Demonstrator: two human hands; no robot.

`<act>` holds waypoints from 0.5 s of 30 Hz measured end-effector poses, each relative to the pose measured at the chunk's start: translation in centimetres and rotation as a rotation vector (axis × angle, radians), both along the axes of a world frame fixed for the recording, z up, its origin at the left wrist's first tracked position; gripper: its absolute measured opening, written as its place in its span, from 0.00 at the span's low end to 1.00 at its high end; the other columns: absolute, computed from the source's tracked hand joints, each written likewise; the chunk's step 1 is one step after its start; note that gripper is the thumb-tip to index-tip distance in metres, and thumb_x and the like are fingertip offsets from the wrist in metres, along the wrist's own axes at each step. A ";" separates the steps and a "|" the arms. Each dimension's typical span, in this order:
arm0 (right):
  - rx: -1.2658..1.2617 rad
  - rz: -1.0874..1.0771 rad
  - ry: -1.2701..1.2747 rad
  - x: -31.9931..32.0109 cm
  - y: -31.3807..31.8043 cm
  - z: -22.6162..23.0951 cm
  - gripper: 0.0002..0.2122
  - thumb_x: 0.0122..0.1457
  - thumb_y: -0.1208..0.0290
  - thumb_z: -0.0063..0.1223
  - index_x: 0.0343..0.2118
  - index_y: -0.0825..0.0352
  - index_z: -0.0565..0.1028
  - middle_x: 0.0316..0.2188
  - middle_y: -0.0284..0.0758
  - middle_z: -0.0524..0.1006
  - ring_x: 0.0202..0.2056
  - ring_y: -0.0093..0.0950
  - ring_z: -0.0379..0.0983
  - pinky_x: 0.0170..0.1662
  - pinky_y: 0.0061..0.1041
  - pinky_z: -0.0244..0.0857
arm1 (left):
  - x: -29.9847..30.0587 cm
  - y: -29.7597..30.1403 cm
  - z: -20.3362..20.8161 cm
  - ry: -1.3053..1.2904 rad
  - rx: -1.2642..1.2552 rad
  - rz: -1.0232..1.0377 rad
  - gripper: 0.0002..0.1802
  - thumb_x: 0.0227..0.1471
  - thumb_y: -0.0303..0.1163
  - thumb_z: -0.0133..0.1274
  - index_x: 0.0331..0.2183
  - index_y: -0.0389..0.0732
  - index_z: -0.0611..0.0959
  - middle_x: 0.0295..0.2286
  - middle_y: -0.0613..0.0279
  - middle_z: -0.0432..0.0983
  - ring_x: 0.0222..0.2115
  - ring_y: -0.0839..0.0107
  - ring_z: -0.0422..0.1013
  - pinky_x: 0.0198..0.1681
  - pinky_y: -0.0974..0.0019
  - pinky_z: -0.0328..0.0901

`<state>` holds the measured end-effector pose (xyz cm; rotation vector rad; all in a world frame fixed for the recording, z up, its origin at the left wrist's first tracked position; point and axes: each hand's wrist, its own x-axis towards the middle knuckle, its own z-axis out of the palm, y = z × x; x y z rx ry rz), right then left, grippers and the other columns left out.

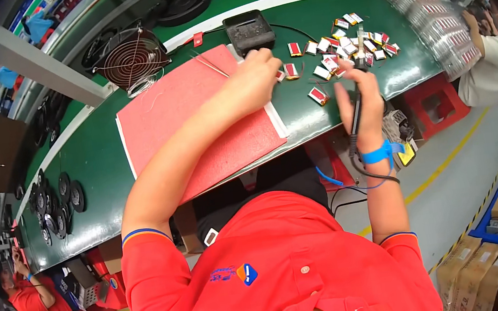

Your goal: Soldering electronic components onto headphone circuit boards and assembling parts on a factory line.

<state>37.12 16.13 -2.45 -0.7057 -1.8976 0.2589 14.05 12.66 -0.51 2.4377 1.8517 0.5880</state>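
My left hand (pixel 258 80) reaches over the pink-red mat (pixel 193 125), its fingers curled together. What they hold, if anything, is hidden; a small white-and-red battery cell (pixel 280 76) shows just by the fingertips. A black pen-shaped corded tool (pixel 356 117), like a soldering iron, lies in my right hand (pixel 364 96); its tip cannot be made out. Those fingers are slightly blurred. Several small battery cells (pixel 330 65) with thin wires lie scattered beyond and between my hands, with one cell (pixel 318 95) nearest the table edge. Tweezers (pixel 211 64) rest on the mat.
A black tray (pixel 248 32) and a caged fan (pixel 133 60) stand at the back. Clear plastic trays (pixel 435 24) are stacked right, beside a co-worker (pixel 493 64). Black round parts (pixel 50 204) lie left on the green table (pixel 98 178). A blue wrist strap (pixel 380 152) circles my right wrist.
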 end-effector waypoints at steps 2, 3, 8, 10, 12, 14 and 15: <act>0.057 -0.135 -0.084 1.7 0.8 0.0 0.13 0.49 0.83 0.54 0.38 0.67 0.68 0.40 0.41 0.76 0.39 0.38 0.71 0.44 0.30 0.64 | 0.8 -0.5 0.8 -0.193 -0.083 -0.135 0.17 0.45 0.25 0.54 0.41 0.33 0.75 0.39 0.50 0.68 0.42 0.53 0.67 0.45 0.58 0.63; 0.054 -0.196 -0.125 2.9 1.0 0.1 0.12 0.50 0.82 0.55 0.37 0.67 0.69 0.38 0.40 0.76 0.38 0.38 0.72 0.43 0.30 0.65 | 1.1 -0.6 1.6 -0.220 -0.125 -0.135 0.18 0.46 0.25 0.54 0.42 0.33 0.74 0.40 0.51 0.67 0.43 0.53 0.66 0.46 0.58 0.63; -0.009 -0.294 -0.218 5.7 1.0 -0.4 0.10 0.48 0.81 0.57 0.33 0.68 0.70 0.29 0.39 0.74 0.33 0.36 0.71 0.37 0.29 0.66 | 0.6 1.2 0.7 -0.139 0.037 -0.100 0.20 0.45 0.26 0.55 0.42 0.34 0.74 0.41 0.51 0.66 0.45 0.54 0.64 0.47 0.58 0.63; -0.009 -0.305 -0.301 6.1 1.2 -0.4 0.10 0.48 0.82 0.57 0.33 0.67 0.70 0.26 0.38 0.72 0.30 0.36 0.70 0.34 0.30 0.65 | 1.3 2.5 0.4 -0.144 0.131 -0.171 0.18 0.42 0.27 0.57 0.39 0.33 0.76 0.38 0.50 0.67 0.42 0.54 0.65 0.46 0.58 0.63; 0.034 -0.297 -0.276 5.9 1.8 -0.2 0.10 0.48 0.82 0.56 0.32 0.67 0.69 0.24 0.38 0.70 0.28 0.36 0.69 0.32 0.31 0.64 | 2.3 3.2 0.2 -0.161 0.170 -0.244 0.17 0.43 0.30 0.57 0.37 0.33 0.77 0.39 0.49 0.67 0.42 0.54 0.64 0.45 0.59 0.63; 0.021 -0.227 -0.273 5.8 2.2 0.1 0.10 0.48 0.83 0.56 0.32 0.66 0.69 0.24 0.38 0.70 0.26 0.36 0.69 0.31 0.29 0.64 | 3.2 3.6 0.3 -0.143 0.193 -0.238 0.18 0.44 0.33 0.57 0.38 0.33 0.77 0.41 0.49 0.67 0.45 0.54 0.63 0.45 0.57 0.63; 0.022 -0.202 -0.262 5.7 2.5 0.1 0.10 0.49 0.83 0.55 0.33 0.66 0.69 0.24 0.39 0.70 0.26 0.35 0.69 0.31 0.27 0.64 | 3.5 3.9 0.4 -0.145 0.189 -0.250 0.18 0.44 0.33 0.57 0.38 0.33 0.77 0.41 0.49 0.67 0.45 0.54 0.63 0.45 0.57 0.63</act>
